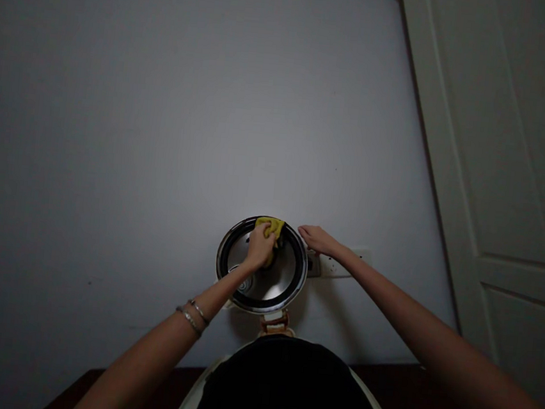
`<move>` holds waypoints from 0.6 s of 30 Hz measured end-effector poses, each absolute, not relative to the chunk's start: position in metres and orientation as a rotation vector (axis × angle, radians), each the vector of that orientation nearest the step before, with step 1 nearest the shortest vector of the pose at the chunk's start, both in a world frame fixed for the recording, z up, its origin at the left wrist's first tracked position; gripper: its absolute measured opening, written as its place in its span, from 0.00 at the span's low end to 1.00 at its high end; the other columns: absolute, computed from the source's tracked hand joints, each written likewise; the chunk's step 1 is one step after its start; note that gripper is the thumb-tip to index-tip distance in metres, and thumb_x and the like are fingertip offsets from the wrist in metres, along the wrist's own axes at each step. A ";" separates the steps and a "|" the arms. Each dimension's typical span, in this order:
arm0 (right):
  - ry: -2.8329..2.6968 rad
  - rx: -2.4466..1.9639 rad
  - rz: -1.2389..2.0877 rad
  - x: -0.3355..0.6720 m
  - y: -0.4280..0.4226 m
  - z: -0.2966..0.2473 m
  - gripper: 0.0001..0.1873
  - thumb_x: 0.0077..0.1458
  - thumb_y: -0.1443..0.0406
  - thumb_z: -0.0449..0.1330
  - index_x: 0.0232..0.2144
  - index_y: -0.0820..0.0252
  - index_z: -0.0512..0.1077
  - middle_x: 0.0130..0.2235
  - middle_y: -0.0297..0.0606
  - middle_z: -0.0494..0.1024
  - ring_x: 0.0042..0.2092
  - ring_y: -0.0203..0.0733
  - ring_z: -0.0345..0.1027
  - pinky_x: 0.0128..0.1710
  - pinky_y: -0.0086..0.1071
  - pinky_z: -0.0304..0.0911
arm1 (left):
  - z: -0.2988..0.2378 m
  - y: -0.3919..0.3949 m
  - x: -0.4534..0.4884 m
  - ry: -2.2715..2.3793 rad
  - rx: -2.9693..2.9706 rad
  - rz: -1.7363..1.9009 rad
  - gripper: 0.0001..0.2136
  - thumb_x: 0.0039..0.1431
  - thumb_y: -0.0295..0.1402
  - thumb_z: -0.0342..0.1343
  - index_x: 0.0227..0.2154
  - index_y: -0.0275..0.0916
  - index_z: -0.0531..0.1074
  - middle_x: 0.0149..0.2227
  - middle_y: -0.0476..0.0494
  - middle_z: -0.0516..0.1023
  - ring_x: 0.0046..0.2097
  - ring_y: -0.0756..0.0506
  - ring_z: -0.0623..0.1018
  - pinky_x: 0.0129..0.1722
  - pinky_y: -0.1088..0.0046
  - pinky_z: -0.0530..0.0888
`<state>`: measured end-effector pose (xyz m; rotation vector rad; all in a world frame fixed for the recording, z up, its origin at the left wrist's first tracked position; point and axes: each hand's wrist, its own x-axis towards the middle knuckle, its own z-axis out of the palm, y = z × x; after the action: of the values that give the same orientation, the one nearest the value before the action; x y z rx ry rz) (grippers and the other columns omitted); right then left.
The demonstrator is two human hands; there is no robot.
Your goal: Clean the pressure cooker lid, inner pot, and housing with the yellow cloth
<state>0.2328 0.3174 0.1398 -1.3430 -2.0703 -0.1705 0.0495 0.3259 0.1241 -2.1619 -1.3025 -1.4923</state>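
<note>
An electric cooker with a pale body (pixel 194 395) stands in front of me, its dark inside facing up. Its round lid (pixel 285 276) is raised on the hinge, and the shiny metal inner face with a black ring around it is turned toward me. My left hand (pixel 259 247) is closed on a yellow cloth (pixel 270 225) and presses it against the upper part of that inner face. At the lid's upper right rim is my right hand (pixel 316 237), its fingers closed on the edge. A small round vent part (pixel 245 283) shows at the lid's lower left.
Behind the lid rises a plain pale wall (pixel 164 123). A white socket strip (pixel 336 268) with a dark plug (pixel 313 266) is just right of the lid. The cooker stands on a dark reddish tabletop (pixel 399 387). A panelled door (pixel 499 155) is at the right.
</note>
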 end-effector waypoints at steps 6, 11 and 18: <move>-2.127 -1.424 -0.114 0.225 0.328 0.142 0.24 0.64 0.63 0.36 0.42 0.66 0.69 0.42 0.47 0.77 0.33 0.36 0.72 0.29 0.23 0.65 | 0.091 0.335 0.079 -1.228 -2.436 -1.207 0.20 0.49 0.23 0.52 0.48 0.34 0.70 0.49 0.37 0.75 0.51 0.41 0.73 0.53 0.64 0.66; -2.170 -1.436 -0.119 0.221 0.340 0.148 0.24 0.64 0.58 0.38 0.45 0.67 0.68 0.41 0.49 0.77 0.28 0.36 0.73 0.25 0.25 0.66 | 0.081 0.335 0.077 -1.180 -2.537 -1.043 0.17 0.51 0.24 0.50 0.44 0.34 0.72 0.43 0.40 0.77 0.44 0.43 0.75 0.46 0.68 0.70; -2.193 -1.455 -0.288 0.218 0.340 0.151 0.20 0.61 0.63 0.44 0.38 0.71 0.73 0.37 0.54 0.78 0.28 0.40 0.74 0.28 0.28 0.66 | 0.076 0.315 0.061 -1.044 -2.711 -0.674 0.12 0.48 0.24 0.49 0.33 0.36 0.75 0.32 0.46 0.78 0.33 0.46 0.74 0.36 0.73 0.69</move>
<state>0.2176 0.3396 0.1513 -1.4545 -2.1927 -0.2876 0.0612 0.3149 0.0762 -2.7113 -1.0444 -0.6738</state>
